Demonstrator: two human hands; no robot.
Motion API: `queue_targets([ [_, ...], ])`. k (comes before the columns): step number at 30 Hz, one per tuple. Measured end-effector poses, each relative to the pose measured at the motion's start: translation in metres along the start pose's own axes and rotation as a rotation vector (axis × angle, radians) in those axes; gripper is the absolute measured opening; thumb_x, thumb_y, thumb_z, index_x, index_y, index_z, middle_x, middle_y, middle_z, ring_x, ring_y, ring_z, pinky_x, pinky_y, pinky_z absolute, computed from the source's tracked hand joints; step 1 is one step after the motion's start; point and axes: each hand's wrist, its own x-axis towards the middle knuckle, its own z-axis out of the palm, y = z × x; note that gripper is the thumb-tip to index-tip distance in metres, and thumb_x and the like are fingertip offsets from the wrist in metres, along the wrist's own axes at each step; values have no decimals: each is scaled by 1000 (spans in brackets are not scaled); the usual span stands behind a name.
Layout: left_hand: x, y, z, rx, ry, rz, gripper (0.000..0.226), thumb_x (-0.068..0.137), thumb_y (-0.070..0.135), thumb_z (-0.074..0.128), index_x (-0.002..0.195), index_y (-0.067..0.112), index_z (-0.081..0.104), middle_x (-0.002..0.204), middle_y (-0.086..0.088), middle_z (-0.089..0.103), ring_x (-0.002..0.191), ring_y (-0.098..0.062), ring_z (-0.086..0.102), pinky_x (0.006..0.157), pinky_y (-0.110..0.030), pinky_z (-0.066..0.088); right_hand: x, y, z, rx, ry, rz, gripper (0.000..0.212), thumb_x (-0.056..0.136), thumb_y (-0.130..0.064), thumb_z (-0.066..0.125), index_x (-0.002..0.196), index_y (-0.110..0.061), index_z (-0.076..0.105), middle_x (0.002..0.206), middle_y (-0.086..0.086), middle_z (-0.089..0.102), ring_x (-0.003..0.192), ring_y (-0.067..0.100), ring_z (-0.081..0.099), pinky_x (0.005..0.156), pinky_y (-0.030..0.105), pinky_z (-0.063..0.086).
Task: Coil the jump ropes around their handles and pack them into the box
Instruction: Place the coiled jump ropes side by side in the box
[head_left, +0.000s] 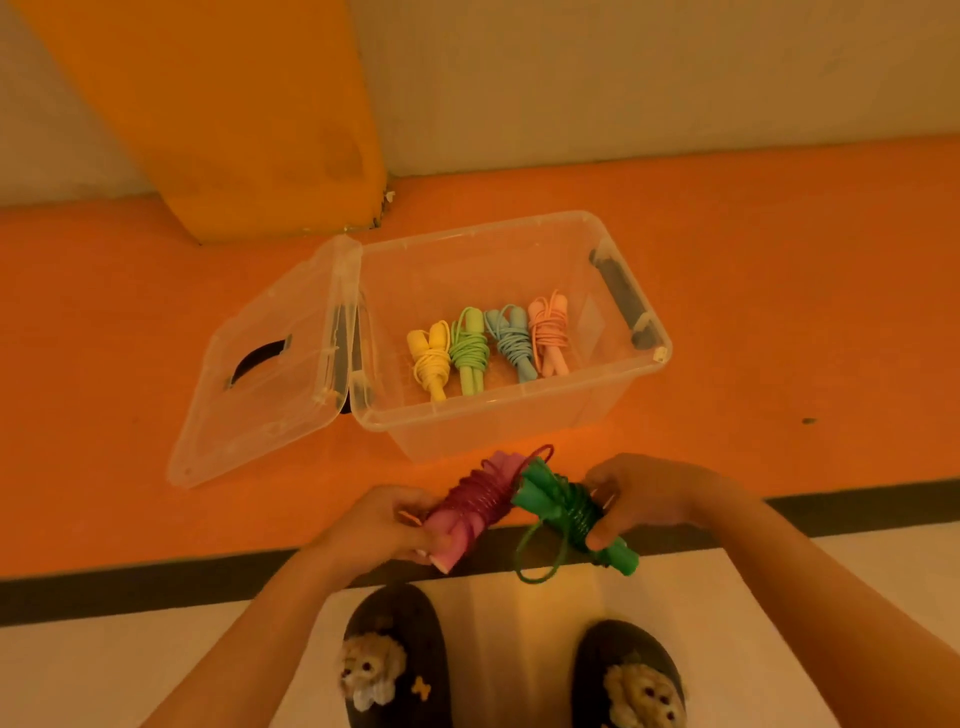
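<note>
Both forearms came up from the bottom of the frame, hands meeting at lower centre. My left hand (384, 525) was curled round the pink jump rope (478, 501), fingers wrapped on the near end of its handles, the bundle angled up and to the right. My right hand (639, 499) gripped the green jump rope (576, 512), thumb over the coils, handles pointing down-right. The far ends of the two bundles touched between the hands. One loose green loop hung below the coil; the pink cord sat in tight, ridged turns.

Just above the hands stood the box (498, 426), clear plastic with rounded corners and a dark latch on its right end. Its lid (234, 415) was swung open to the left, lying flat on the orange floor (779, 312).

Inside, four coiled ropes lay side by side towards the near right: yellow rope (430, 358), light green rope (469, 348), blue rope (511, 340), peach rope (548, 330). The far and left parts of the box floor were open.

A black stripe (104, 587) crossed below the hands, and two dark slippers (395, 654) with fuzzy animal faces showed at the bottom edge.
</note>
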Motion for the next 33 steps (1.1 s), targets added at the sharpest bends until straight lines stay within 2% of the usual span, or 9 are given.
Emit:
queue_targets([
  [2,-21,34,-11,108,-14,75,30,71,-1,79,97,13,73,82,0,71,71,-9,65,64,-20,53,-28,-13,-20,-81,35,-73,29,66,-24,85,89,-27,68,90,-10,70,90,14,64,81,30,51],
  [5,-41,80,-21,185,47,214,33,72,-1,78,101,17,73,86,4,74,74,-6,64,64,-17,51,-66,-33,-43,17,121,-235,35,65,-18,85,96,-22,71,96,-3,73,97,20,66,92,39,49],
  [11,-7,127,-38,89,303,416,43,70,2,78,106,24,70,101,4,72,88,-7,66,77,-20,51,-59,-56,-91,124,550,-430,56,60,-10,85,102,-42,67,97,-8,74,92,5,67,86,27,52],
  [14,25,131,-53,54,399,420,43,70,-5,77,101,24,70,93,6,70,79,2,65,68,-12,50,-27,-55,-107,63,644,-406,57,62,-11,86,99,-47,63,95,-13,69,82,-4,63,76,15,49],
  [17,55,132,-67,95,460,351,42,73,-10,74,107,13,67,94,-3,67,72,-6,63,61,-15,55,11,-50,-115,-38,694,-315,55,63,-15,86,111,-33,67,99,-4,68,90,14,63,82,32,50],
  [22,98,130,-76,341,356,160,38,74,-12,72,105,9,66,92,-2,62,77,-11,60,57,-18,54,74,-35,-116,-168,624,-201,61,62,-18,87,118,-24,65,109,-2,64,103,20,59,82,29,45],
  [26,137,123,-81,456,310,76,35,72,-10,73,103,7,68,90,-6,64,78,-23,63,72,-39,57,109,-32,-127,-359,430,-91,63,67,-27,85,125,-20,61,117,4,63,104,21,57,81,28,43],
  [30,171,126,-75,585,224,26,36,72,-1,75,106,7,69,90,-9,64,72,-19,58,70,-32,51,137,-36,-146,-523,169,15,61,71,-36,82,125,-18,61,120,6,61,105,23,56,84,31,45],
  [33,189,126,-76,576,203,-61,39,71,-1,76,108,6,66,99,-12,62,81,-24,59,75,-39,54,158,-38,-156,-659,124,58,61,72,-39,80,125,-18,59,122,5,59,109,24,54,85,31,44],
])
